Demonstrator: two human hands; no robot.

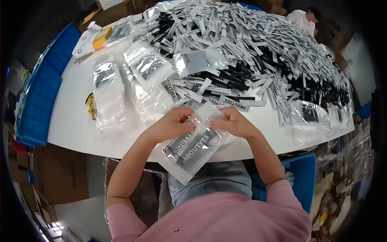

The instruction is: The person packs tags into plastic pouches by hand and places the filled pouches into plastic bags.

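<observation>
A clear plastic bag (189,151) printed ABOUTYES hangs tilted over my lap at the table's front edge, with flat grey and black printed contents showing through. At the bag's upper left, my left hand (177,123) pinches the plastic between thumb and fingers. My right hand (234,123) grips the upper right side the same way. Just beyond my hands lies a large heap of slim white and black ABOUTYES packets (238,40). One filled clear bag (201,61) rests on the heap's near side.
Stacks of clear bags (109,92) lie on the white table (72,117) at left, near a yellow box (102,38). More bags (310,117) sit at right. Blue bins (48,80) stand left and below right (304,177). Another person (302,20) is across the table.
</observation>
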